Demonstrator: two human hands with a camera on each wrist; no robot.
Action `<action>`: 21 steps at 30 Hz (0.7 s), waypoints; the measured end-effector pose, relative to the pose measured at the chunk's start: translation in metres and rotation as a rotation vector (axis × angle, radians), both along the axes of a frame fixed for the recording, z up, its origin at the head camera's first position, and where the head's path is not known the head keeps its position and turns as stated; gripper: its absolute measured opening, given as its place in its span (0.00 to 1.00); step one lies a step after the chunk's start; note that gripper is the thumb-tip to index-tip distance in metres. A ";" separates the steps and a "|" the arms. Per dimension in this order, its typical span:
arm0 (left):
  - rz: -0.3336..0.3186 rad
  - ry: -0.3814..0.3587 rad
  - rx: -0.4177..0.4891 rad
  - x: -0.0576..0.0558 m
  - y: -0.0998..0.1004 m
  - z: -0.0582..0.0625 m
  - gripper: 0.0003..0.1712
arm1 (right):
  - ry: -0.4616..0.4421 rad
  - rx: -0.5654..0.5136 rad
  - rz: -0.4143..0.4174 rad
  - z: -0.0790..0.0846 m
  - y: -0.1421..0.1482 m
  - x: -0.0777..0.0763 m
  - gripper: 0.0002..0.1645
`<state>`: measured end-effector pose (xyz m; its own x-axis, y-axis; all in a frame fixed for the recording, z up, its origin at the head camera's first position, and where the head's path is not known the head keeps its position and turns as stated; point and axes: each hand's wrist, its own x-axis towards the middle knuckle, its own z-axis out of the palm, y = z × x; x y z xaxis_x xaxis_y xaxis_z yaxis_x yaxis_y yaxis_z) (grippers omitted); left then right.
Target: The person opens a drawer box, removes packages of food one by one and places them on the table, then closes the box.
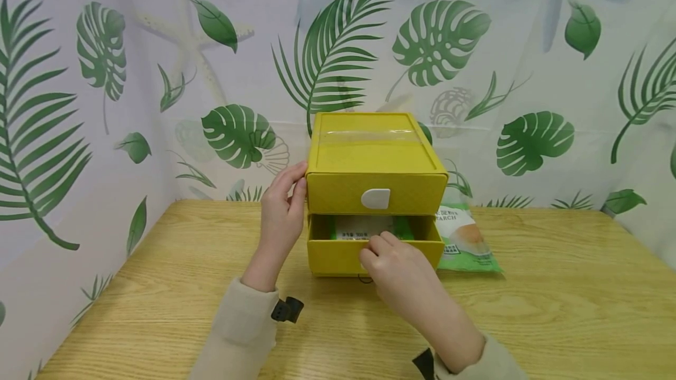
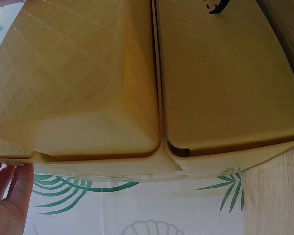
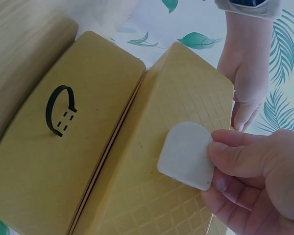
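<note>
A yellow three-drawer box [image 1: 369,154] stands on the table, its middle drawer [image 1: 327,257] pulled out. Inside that drawer lies a green and white packet [image 1: 361,227], partly hidden by the drawer front. My right hand [image 1: 398,268] pinches the drawer's white tab [image 3: 186,154] between thumb and fingers, plainest in the right wrist view. Against the left side of the box, near the top drawer, my left hand [image 1: 282,213] rests with its fingers extended. The top drawer is closed and carries its own white tab [image 1: 376,199]. Below, the closed bottom drawer [image 3: 95,83] has a black loop [image 3: 50,110].
A green and white starch bag [image 1: 467,242] sits on the table just right of the box. Clear tape [image 1: 369,136] crosses the box top. Behind the wooden table [image 1: 570,292] hangs a leaf-patterned backdrop [image 1: 454,92].
</note>
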<state>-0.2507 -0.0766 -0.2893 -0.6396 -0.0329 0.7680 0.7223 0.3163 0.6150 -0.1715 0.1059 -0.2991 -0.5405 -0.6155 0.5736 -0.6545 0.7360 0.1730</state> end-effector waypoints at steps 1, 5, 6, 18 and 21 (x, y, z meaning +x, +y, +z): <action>0.000 0.001 0.001 0.000 0.000 0.000 0.14 | 0.001 -0.001 0.001 0.000 0.000 0.000 0.12; -0.006 -0.004 0.005 0.000 0.000 0.000 0.14 | 0.010 -0.001 0.008 0.000 0.001 0.004 0.10; -0.007 -0.006 0.006 0.000 0.000 0.000 0.14 | 0.012 -0.002 0.013 0.000 0.002 0.006 0.10; -0.017 -0.031 0.014 0.001 0.001 0.000 0.14 | 0.028 0.004 0.060 0.003 0.005 0.019 0.11; -0.018 -0.028 0.017 0.001 0.001 0.000 0.14 | 0.032 0.007 0.068 0.003 0.005 0.021 0.12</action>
